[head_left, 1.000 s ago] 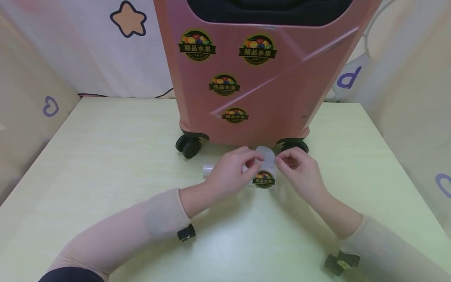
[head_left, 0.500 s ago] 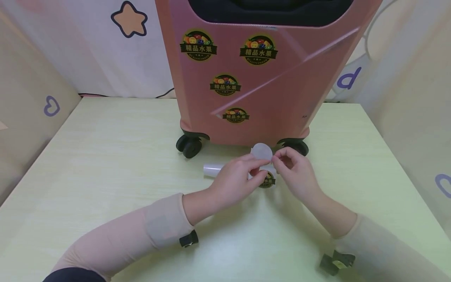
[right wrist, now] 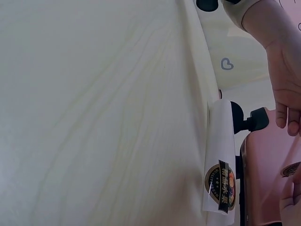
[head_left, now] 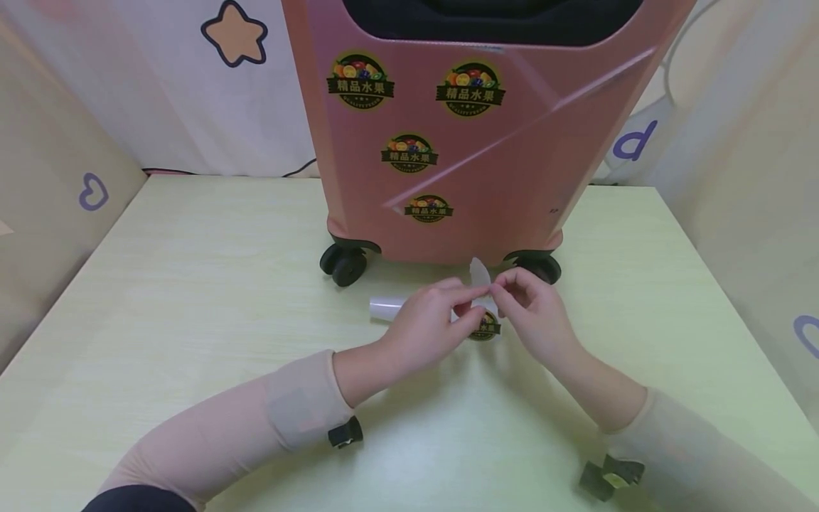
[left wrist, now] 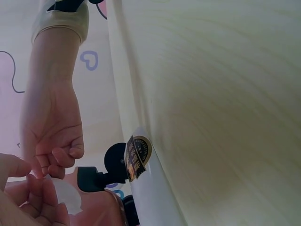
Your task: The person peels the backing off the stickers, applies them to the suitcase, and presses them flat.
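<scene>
My right hand (head_left: 540, 313) pinches the edge of a round sticker (head_left: 480, 272) between thumb and index finger; its pale back shows, nearly edge-on. The left hand (head_left: 425, 316) meets it from the other side, index fingertip right at the sticker's edge and thumb a little apart below. I cannot tell whether the left fingers grip the sticker. Beneath both hands lies a white roll of stickers (head_left: 387, 308), partly covered by the left hand. A dark fruit-label sticker (right wrist: 220, 187) shows on the roll's right end.
Behind the hands a pink suitcase (head_left: 499, 199) stands on black wheels (head_left: 348, 267), several fruit stickers (head_left: 409, 153) on its front. The pale table (head_left: 211, 284) runs out on both sides. Patterned cloth walls (head_left: 128, 92) enclose it at the back and sides.
The sticker has risen from the roll and turned from facing the camera to nearly edge-on. Both hands moved closer until their fingertips meet; the left hand shifted right over the roll's label.
</scene>
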The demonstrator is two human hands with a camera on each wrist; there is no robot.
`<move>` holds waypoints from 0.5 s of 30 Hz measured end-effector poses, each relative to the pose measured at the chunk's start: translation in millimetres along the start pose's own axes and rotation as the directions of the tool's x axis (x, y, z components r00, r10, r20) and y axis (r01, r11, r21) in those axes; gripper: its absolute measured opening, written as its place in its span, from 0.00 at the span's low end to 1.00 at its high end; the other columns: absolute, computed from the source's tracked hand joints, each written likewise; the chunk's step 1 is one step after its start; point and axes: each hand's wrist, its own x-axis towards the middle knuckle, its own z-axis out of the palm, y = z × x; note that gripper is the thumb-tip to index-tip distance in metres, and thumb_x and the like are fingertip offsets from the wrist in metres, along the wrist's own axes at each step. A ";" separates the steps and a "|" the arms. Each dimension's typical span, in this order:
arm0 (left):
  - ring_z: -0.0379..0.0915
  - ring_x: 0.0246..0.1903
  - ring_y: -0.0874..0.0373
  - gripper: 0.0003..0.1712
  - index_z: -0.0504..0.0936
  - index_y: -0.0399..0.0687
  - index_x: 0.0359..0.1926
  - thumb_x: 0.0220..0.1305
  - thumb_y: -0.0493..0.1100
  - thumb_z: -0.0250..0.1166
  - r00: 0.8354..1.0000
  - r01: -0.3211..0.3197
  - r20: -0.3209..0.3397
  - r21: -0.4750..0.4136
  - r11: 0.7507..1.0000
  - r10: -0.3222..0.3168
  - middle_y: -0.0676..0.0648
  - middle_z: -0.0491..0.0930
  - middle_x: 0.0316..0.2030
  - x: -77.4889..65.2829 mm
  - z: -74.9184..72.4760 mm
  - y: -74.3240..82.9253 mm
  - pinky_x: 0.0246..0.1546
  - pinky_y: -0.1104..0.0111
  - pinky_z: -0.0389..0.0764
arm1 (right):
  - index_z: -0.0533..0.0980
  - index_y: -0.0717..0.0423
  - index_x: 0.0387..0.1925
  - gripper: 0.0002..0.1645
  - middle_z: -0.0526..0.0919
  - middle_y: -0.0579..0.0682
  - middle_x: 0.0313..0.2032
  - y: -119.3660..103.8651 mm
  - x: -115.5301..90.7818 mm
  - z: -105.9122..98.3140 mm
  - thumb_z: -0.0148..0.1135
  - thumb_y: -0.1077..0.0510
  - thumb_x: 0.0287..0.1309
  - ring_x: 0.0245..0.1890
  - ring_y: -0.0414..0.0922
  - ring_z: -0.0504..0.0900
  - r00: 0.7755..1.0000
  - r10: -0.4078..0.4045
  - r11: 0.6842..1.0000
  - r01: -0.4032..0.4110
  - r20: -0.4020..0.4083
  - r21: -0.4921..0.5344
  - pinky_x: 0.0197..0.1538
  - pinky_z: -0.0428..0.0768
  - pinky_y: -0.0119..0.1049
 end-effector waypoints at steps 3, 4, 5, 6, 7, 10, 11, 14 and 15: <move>0.62 0.18 0.63 0.17 0.80 0.43 0.53 0.63 0.41 0.60 1.000 0.003 -0.008 -0.002 1.000 -0.003 0.54 0.71 0.24 0.1 -0.4 -1.0 0.18 0.75 0.64 | 0.73 0.68 0.35 0.07 0.73 0.53 0.24 -0.8 -0.2 -1.1 0.56 0.64 0.62 0.25 0.46 0.73 1.000 0.008 1.000 -0.008 0.013 -0.005 0.30 0.73 0.30; 0.62 0.19 0.63 0.17 0.80 0.43 0.53 0.63 0.41 0.60 1.000 0.004 -0.011 -0.004 1.000 -0.005 0.54 0.71 0.24 0.0 -0.8 -1.1 0.18 0.75 0.64 | 0.73 0.69 0.36 0.08 0.74 0.52 0.25 -1.3 -0.2 -1.4 0.56 0.64 0.62 0.25 0.45 0.73 1.000 0.013 1.000 -0.013 0.019 -0.006 0.31 0.73 0.31; 0.62 0.19 0.63 0.17 0.80 0.43 0.53 0.63 0.41 0.60 1.000 0.006 -0.014 -0.008 1.000 -0.007 0.54 0.71 0.25 -0.2 -1.1 -1.4 0.17 0.75 0.64 | 0.74 0.69 0.37 0.09 0.74 0.51 0.25 -2.0 -0.3 -1.7 0.56 0.63 0.62 0.26 0.45 0.74 0.999 0.020 1.000 -0.020 0.025 -0.004 0.31 0.74 0.31; 0.62 0.18 0.62 0.17 0.80 0.43 0.53 0.63 0.41 0.60 1.000 0.011 -0.016 -0.011 1.000 -0.011 0.54 0.71 0.25 -0.4 -1.4 -1.6 0.17 0.75 0.64 | 0.74 0.69 0.38 0.10 0.74 0.51 0.26 -2.6 -0.5 -2.1 0.56 0.63 0.63 0.26 0.45 0.74 0.999 0.025 1.000 -0.025 0.032 -0.004 0.31 0.74 0.31; 0.62 0.18 0.62 0.17 0.80 0.44 0.53 0.63 0.41 0.60 1.000 0.018 -0.020 -0.014 1.000 -0.018 0.54 0.71 0.25 -0.5 -1.7 -2.0 0.17 0.75 0.64 | 0.74 0.69 0.38 0.10 0.75 0.50 0.26 -3.4 -0.8 -2.4 0.56 0.62 0.63 0.27 0.46 0.74 0.999 0.029 1.000 -0.029 0.037 -0.005 0.32 0.75 0.31; 0.63 0.19 0.62 0.16 0.81 0.44 0.51 0.63 0.40 0.61 0.999 0.032 -0.040 -0.040 0.999 -0.033 0.54 0.71 0.25 -1.2 -3.5 -2.5 0.17 0.74 0.64 | 0.75 0.69 0.40 0.11 0.75 0.50 0.28 -5.7 -2.4 -3.3 0.57 0.62 0.62 0.28 0.48 0.75 0.999 0.020 1.000 -0.020 0.047 -0.003 0.34 0.76 0.30; 0.64 0.20 0.62 0.15 0.82 0.44 0.50 0.63 0.40 0.61 0.998 0.031 -0.057 -0.052 0.998 -0.034 0.54 0.71 0.24 -1.2 -4.0 -2.7 0.18 0.74 0.64 | 0.76 0.69 0.40 0.11 0.76 0.51 0.29 -6.1 -3.0 -3.5 0.57 0.62 0.62 0.28 0.48 0.75 0.999 0.011 1.000 -0.011 0.047 -0.004 0.34 0.76 0.29; 0.65 0.25 0.62 0.11 0.84 0.44 0.43 0.60 0.40 0.64 0.990 0.008 -0.139 -0.120 0.993 -0.025 0.54 0.70 0.22 -0.3 -6.3 -2.4 0.21 0.73 0.65 | 0.76 0.69 0.39 0.10 0.76 0.53 0.30 -6.5 -3.7 -3.9 0.58 0.62 0.61 0.28 0.44 0.75 1.000 -0.019 1.000 0.019 0.019 -0.015 0.35 0.77 0.29; 0.65 0.25 0.62 0.09 0.85 0.43 0.41 0.59 0.40 0.65 0.985 -0.004 -0.171 -0.149 0.989 -0.022 0.53 0.69 0.22 0.3 -7.4 -1.8 0.21 0.73 0.66 | 0.76 0.69 0.39 0.10 0.76 0.52 0.31 -6.2 -3.2 -4.2 0.58 0.62 0.61 0.28 0.43 0.75 1.000 -0.026 0.999 0.026 0.002 -0.018 0.35 0.77 0.28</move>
